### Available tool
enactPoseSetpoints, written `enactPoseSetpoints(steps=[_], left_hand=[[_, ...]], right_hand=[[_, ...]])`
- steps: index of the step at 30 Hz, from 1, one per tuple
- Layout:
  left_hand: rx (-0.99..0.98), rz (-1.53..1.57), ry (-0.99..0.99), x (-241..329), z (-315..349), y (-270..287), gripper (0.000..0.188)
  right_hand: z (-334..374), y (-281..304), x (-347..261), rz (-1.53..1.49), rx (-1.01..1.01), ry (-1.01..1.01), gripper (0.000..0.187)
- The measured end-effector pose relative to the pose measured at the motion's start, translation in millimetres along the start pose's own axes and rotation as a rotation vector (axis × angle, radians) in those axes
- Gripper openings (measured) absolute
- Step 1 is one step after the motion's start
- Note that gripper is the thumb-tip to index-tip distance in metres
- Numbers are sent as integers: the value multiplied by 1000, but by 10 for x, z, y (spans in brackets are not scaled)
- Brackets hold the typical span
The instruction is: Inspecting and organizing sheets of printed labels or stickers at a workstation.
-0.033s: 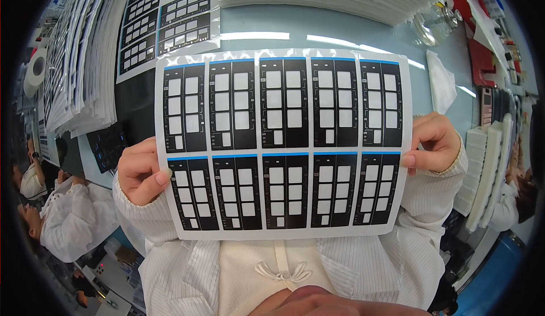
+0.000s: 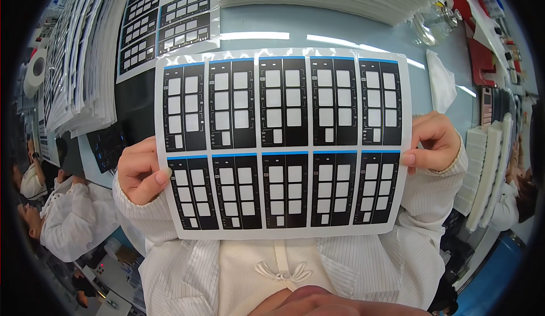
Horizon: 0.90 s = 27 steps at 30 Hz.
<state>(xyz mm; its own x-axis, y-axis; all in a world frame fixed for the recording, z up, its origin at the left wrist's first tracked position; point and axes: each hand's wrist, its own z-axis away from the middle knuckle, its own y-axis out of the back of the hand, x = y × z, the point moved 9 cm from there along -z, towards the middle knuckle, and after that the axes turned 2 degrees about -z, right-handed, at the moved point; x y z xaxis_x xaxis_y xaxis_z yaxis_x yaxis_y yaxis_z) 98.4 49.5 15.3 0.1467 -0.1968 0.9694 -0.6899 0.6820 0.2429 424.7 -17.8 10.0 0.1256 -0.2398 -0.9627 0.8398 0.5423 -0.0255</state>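
Just one sheet (image 2: pixel 284 149) between both hands (image 2: pixel 141 171) (image 2: pixel 436 143)

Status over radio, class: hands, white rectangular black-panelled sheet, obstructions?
Left hand, right hand: gripping opposite side edges. White rectangular black-panelled sheet: held up, spread out. Nothing lying across it.

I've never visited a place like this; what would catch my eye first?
Most likely the large white sheet with two rows of black panels in the centre, gripped at its side edges by the left hand and right hand. Next, the tall stack of sheets at upper left and the clear vessel at upper right.
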Motion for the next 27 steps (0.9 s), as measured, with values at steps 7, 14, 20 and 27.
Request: enactPoseSetpoints(steps=[7, 14, 20, 27], left_hand=[[9, -6, 66, -77, 44, 50, 24], [100, 4, 47, -46, 30, 80, 21], [165, -20, 71, -61, 73, 90, 21], [192, -28, 63, -90, 109, 120, 24]], right_hand=[[14, 21, 44, -93, 119, -138, 17], [46, 68, 132, -174, 229, -234, 18], [58, 48, 137, -120, 194, -218, 19], [76, 56, 128, -105, 205, -201, 21]])
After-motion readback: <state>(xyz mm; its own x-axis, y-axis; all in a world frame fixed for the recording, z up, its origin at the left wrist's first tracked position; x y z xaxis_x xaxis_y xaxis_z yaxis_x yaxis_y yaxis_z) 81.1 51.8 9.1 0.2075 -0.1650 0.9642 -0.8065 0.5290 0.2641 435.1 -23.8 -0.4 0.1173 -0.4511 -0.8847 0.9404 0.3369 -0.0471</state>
